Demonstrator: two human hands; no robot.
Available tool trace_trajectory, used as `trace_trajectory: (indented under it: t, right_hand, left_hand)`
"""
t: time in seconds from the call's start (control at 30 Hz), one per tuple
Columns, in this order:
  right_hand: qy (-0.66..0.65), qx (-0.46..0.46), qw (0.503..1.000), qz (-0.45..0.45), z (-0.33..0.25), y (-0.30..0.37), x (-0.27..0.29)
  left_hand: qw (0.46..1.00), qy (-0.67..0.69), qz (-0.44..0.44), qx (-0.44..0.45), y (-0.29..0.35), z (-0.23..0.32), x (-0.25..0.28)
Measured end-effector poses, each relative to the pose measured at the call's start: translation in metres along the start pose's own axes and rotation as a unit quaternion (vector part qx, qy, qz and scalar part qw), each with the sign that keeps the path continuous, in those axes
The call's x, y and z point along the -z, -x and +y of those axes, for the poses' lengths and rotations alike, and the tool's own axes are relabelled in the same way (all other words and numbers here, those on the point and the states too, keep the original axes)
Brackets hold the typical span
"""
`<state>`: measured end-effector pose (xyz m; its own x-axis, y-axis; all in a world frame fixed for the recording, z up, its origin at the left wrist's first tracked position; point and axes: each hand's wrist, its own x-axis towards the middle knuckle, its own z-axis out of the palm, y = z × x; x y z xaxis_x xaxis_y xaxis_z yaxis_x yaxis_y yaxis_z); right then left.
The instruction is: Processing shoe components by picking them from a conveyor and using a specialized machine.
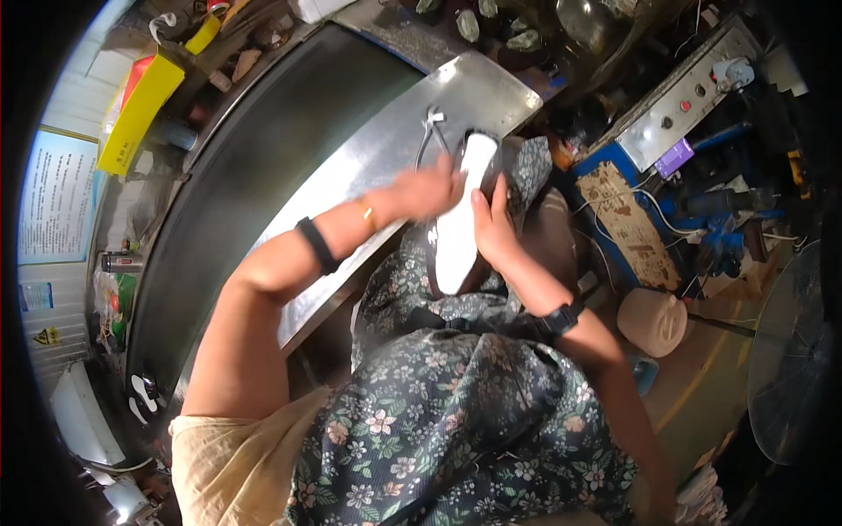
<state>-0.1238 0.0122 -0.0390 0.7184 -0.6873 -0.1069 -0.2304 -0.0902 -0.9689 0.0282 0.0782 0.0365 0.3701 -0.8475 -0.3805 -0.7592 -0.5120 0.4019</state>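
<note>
A shoe [454, 238] with a long white sole facing up and a dark upper lies across my lap, its far end by the metal bench's edge. My right hand [496, 230] grips it from the right side, thumb along the sole's edge and fingers at the upper. Against its left side is my left hand [424, 189], smeared by motion; its fingers and anything in them do not show clearly. Just beyond that hand, a pair of pliers [431, 131] rests on the shiny metal bench top [377, 145].
A dark conveyor belt [263, 131] runs along the bench's left. At the right stand a blue-framed machine with a control panel [680, 110], a pinkish lidded bucket [651, 323] and a round fan guard [794, 359]. Dark shoes with greenish stuffing [524, 39] lie at the far side.
</note>
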Motion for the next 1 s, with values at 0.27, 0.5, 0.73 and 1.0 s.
trace_trajectory:
  t: [0.27,0.5,0.73,1.0]
  right_hand:
    - [0.114,-0.008,0.993,0.009,-0.035,0.011,0.007]
    - [-0.107,-0.255,0.961,-0.022,-0.039,-0.039,0.058]
    - [0.315,0.0,0.949,0.009,-0.049,-0.12,0.045]
    - [-0.217,-0.088,0.972,0.033,-0.023,-0.09,0.011]
  left_hand:
    - [0.917,0.365,0.159,0.005,0.019,-0.007,-0.063]
    - [0.647,0.762,0.002,0.029,-0.05,-0.021,-0.03]
    - [0.771,0.627,-0.022,0.106,-0.09,0.004,-0.019]
    - [0.614,0.783,-0.072,0.07,-0.047,-0.011,-0.017]
